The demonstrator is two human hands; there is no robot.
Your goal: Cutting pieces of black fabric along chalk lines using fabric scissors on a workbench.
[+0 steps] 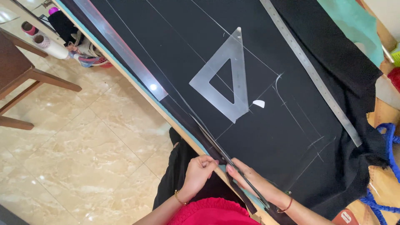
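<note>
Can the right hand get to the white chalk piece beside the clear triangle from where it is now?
Probably yes. The right hand rests on the black fabric, and only flat cloth with chalk lines lies between it and the white chalk piece beside the clear triangle.

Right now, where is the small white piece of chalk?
In the head view the white chalk lies on the black fabric, just right of the clear triangle ruler and left of the long metal ruler.

Left hand (199,170) curled, right hand (246,175) flat.
</note>
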